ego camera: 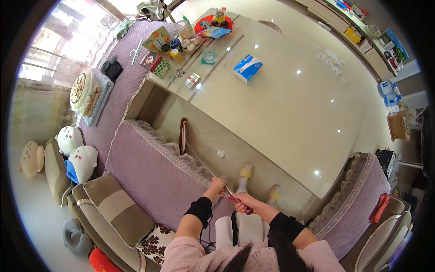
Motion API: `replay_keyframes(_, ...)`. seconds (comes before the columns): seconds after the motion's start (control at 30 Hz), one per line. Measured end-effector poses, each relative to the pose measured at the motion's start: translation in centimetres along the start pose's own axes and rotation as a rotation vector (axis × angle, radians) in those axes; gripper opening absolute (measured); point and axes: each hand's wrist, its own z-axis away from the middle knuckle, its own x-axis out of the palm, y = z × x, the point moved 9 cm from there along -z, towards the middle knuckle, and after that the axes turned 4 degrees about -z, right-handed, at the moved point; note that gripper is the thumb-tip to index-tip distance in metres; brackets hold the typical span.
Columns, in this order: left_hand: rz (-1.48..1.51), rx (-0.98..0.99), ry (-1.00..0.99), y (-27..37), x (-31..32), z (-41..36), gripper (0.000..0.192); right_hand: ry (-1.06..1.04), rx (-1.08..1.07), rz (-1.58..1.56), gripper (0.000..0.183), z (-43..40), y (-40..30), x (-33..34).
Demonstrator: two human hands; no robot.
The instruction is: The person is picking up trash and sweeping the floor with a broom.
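My left hand (217, 186) is closed around the thin metal pole (198, 157) of a flat mop. Just behind it, my right hand (243, 201) grips the same mop by its dark pink handle end (248, 210). The pole slants away to the far left, down to a reddish-brown mop head (183, 136). That head stands on edge on the tiled floor, beside the lace hem of the sofa cover. A crumpled white tissue (221, 154) lies on the floor to the right of the pole.
A glossy cream table (282, 112) bounds the floor strip on the right, with a blue tissue pack (248, 69) on it. The purple-covered sofa (146, 153) borders the left. My feet wear yellow slippers (245, 171). An armchair (353, 207) stands at right.
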Motion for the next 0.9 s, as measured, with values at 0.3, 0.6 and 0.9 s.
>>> replay_keyframes(0.3, -1.106, 1.323, 0.22, -0.6, 21.4, 8.2, 0.023, 0.065, -0.012, 0.103, 0.024, 11.1, 6.8, -15.4)
replay_keyframes(0.6, -1.603, 1.296, 0.292, -9.7, 47.8, 16.3, 0.012, 0.24, 0.01, 0.065, 0.024, 27.2, 17.8, -32.6)
replay_keyframes(0.9, 0.131, 0.554, -0.456, -12.4, 49.8, 23.6, 0.031, 0.319, -0.067, 0.358, 0.027, 36.5, 17.8, -34.8)
